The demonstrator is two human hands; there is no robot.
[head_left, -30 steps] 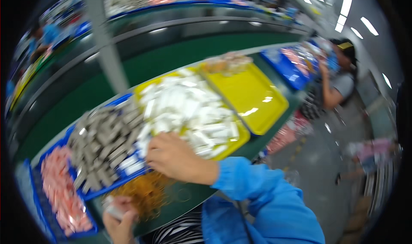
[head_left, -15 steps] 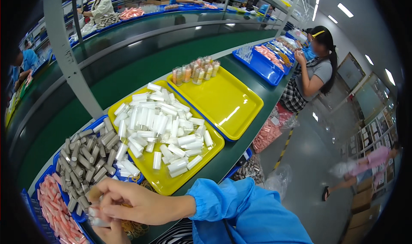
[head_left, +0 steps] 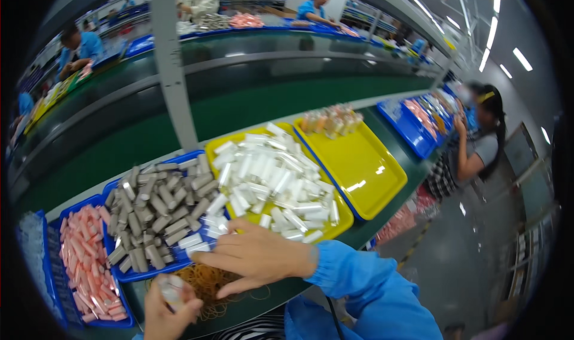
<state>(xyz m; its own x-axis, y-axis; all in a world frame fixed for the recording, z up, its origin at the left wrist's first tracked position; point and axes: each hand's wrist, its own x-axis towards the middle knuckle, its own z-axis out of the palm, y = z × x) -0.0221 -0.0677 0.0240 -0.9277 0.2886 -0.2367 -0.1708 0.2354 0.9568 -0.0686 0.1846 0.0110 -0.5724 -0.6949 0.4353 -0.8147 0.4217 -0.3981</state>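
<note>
The right hand (head_left: 257,257), fingers spread, hovers over rubber bands (head_left: 206,280); the left hand (head_left: 167,310) grips a white tube (head_left: 170,287). Trays crowd the green counter (head_left: 149,155), a conveyor and workers beyond.

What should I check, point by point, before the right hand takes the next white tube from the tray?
1. Right hand free to grasp: ok, fingers spread, nothing clearly held.
2. White tubes within reach: ok, piled in the yellow tray just ahead.
3. Left hand occupied: ok, it holds a pale tube.
4. Rubber bands at hand: ok, heap lies beneath the right hand.
5. Whether the held tube is banded: cannot tell, blurred.
</note>
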